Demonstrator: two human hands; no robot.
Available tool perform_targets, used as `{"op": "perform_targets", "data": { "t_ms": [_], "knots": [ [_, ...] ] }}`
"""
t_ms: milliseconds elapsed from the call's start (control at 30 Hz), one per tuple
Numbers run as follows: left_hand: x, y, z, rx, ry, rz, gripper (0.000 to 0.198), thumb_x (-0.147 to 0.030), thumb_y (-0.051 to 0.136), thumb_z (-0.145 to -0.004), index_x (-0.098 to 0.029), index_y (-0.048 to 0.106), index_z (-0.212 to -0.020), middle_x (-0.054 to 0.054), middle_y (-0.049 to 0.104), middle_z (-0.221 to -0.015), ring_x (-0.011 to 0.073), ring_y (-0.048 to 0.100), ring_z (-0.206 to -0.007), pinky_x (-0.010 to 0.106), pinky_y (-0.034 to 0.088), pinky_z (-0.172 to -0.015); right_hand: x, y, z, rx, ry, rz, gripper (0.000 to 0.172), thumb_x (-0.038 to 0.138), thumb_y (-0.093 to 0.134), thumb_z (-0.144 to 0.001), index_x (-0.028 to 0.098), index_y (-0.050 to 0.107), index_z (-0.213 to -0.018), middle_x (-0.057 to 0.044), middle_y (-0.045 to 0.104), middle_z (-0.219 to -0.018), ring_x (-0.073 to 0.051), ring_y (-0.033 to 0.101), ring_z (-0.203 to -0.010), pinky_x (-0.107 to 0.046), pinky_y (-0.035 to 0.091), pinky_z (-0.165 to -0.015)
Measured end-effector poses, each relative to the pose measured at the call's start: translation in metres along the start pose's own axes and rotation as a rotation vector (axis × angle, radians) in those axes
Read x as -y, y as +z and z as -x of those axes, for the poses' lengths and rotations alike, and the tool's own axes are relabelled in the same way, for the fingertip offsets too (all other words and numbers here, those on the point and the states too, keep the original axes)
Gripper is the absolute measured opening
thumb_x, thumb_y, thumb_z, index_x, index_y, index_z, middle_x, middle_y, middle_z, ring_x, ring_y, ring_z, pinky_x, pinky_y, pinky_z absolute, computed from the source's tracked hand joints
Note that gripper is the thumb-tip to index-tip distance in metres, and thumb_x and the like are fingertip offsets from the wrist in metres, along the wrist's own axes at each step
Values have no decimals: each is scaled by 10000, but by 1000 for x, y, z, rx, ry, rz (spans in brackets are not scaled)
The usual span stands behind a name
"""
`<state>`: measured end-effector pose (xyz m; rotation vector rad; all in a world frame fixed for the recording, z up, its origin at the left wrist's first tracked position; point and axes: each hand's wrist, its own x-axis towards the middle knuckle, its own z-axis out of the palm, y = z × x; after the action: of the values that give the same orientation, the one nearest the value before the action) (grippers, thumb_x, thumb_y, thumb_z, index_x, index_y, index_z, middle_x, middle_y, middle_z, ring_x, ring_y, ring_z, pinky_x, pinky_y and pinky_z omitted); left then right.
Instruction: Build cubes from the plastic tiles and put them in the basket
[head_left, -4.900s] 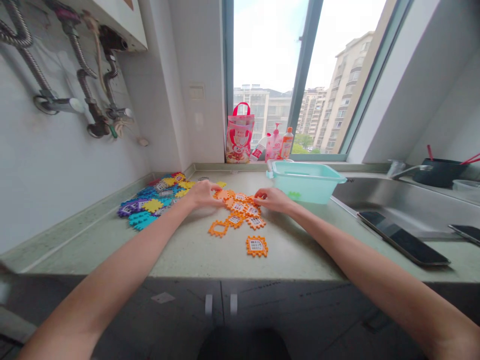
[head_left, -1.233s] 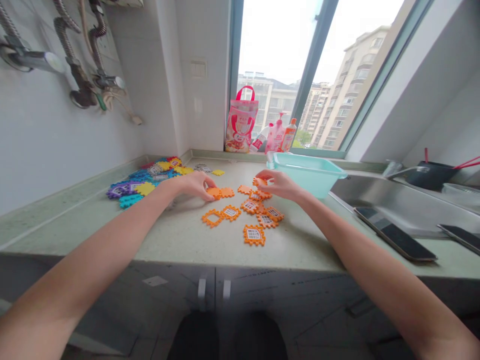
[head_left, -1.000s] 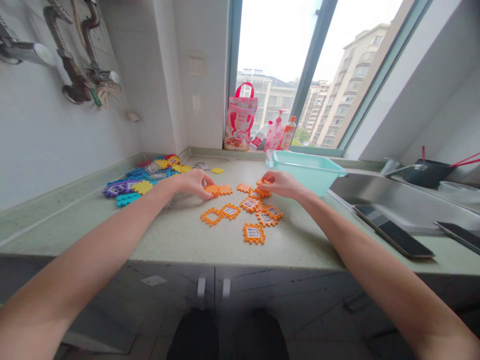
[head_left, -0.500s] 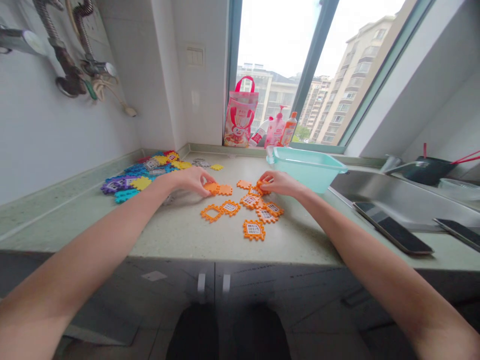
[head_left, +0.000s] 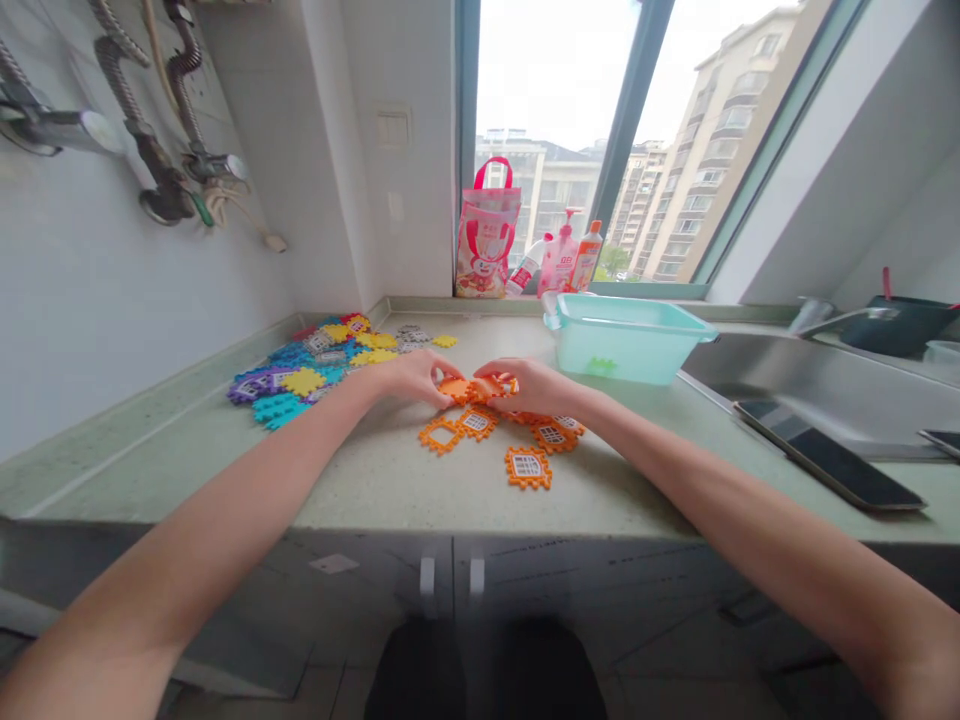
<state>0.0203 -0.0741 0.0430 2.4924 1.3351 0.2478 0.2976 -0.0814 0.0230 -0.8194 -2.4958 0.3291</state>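
Observation:
My left hand [head_left: 418, 377] pinches an orange puzzle tile [head_left: 454, 388] with toothed edges above the counter. My right hand [head_left: 531, 384] grips another orange puzzle tile [head_left: 501, 386], and the two tiles meet or overlap between my fingers; whether they are joined cannot be seen. Just in front lie an orange square frame [head_left: 427, 441] and a tile with a white window grid [head_left: 477, 423]. More orange tiles [head_left: 553, 436] lie partly hidden under my right wrist. One orange tile with a white panel [head_left: 528, 468] rests apart, closer to the counter's front.
A heap of blue, purple, yellow, red and grey tiles [head_left: 304, 382] spreads along the left. A mint plastic tub [head_left: 637, 335] holds a green piece [head_left: 602, 364]. At right are a steel sink [head_left: 757, 365] and a phone [head_left: 825, 450]. Bottles [head_left: 556, 262] and a bag [head_left: 486, 240] stand by the window.
My right hand has moved left with an orange tile, up to the tile in my left hand. The left hand stays nearly in place. The whole view has shifted slightly.

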Motion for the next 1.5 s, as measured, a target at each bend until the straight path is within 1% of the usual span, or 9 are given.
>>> {"op": "perform_targets", "data": {
  "t_ms": [133, 333, 567, 700, 867, 1067, 1167, 1367, 1500],
  "knots": [
    [-2, -2, 2, 14, -18, 28, 595, -465, 767, -680, -290, 801, -1248, 7, 725, -881, 192, 624, -774, 285, 433, -677, 2, 3, 1, 31, 14, -1, 351, 379, 744, -884, 261, 780, -1213, -34, 794, -1151, -200, 709, -1000, -344, 518, -960],
    [2, -3, -1, -19, -18, 13, 549, -573, 796, -678, -267, 833, -1133, 6, 716, -820, 187, 624, -755, 284, 417, -653, 7, 1, 4, 17, 171, 0, 359, 418, 761, -883, 288, 802, -1216, -14, 802, -1012, -182, 683, -833, -308, 499, -806],
    [4, -5, -1, -4, 53, -23, 407, -535, 781, -711, -228, 846, -970, -9, 654, -697, 159, 564, -654, 280, 330, -583, 1, 8, -2, -5, 182, -3, 370, 389, 772, -853, 245, 808, -1191, -26, 771, -918, -173, 640, -772, -303, 464, -748],
    [15, -16, 7, -46, 9, -64, 331, -514, 820, -670, -218, 828, -817, -3, 627, -642, 152, 525, -605, 294, 312, -551, 2, 7, -2, -15, 192, -8, 364, 403, 779, -844, 252, 812, -1174, -34, 775, -954, -190, 656, -807, -321, 478, -772],
    [21, -17, 7, -236, 29, 101, 457, -479, 818, -682, -203, 841, -1045, 31, 748, -825, 166, 611, -711, 281, 426, -619, 3, 7, -1, -8, 211, -72, 493, 481, 830, -812, 255, 742, -1241, -56, 794, -1078, -225, 713, -920, -368, 525, -878],
    [-6, -2, -13, -331, 149, 136, 533, -487, 841, -686, -181, 833, -1122, 72, 795, -969, 190, 660, -797, 313, 517, -703, -5, 1, 3, -47, 228, -129, 761, 522, 904, -723, 257, 576, -1357, -125, 775, -1239, -276, 728, -1044, -455, 561, -958],
    [-20, 2, -19, -335, 133, 76, 556, -518, 854, -679, -189, 834, -1127, 76, 796, -943, 204, 661, -795, 334, 517, -720, -14, -11, 7, -108, 189, -115, 652, 492, 841, -800, 250, 578, -1345, -126, 761, -1274, -280, 720, -1089, -475, 555, -990],
    [-31, 5, -20, -227, 66, -16, 546, -545, 838, -697, -204, 831, -1123, 96, 785, -1053, 253, 688, -913, 356, 504, -788, -37, -21, 8, -157, 196, 28, 381, 247, 630, -940, 253, 687, -1316, -77, 764, -1293, -245, 714, -1139, -421, 554, -996],
    [-27, 9, -20, -187, 84, 43, 687, -589, 845, -681, -216, 768, -1253, 94, 758, -1163, 265, 693, -1034, 348, 520, -873, -43, -12, 1, -109, 228, 156, 276, 361, 655, -978, 270, 786, -1203, -54, 809, -1181, -244, 743, -1055, -372, 561, -947]
  ]
}}
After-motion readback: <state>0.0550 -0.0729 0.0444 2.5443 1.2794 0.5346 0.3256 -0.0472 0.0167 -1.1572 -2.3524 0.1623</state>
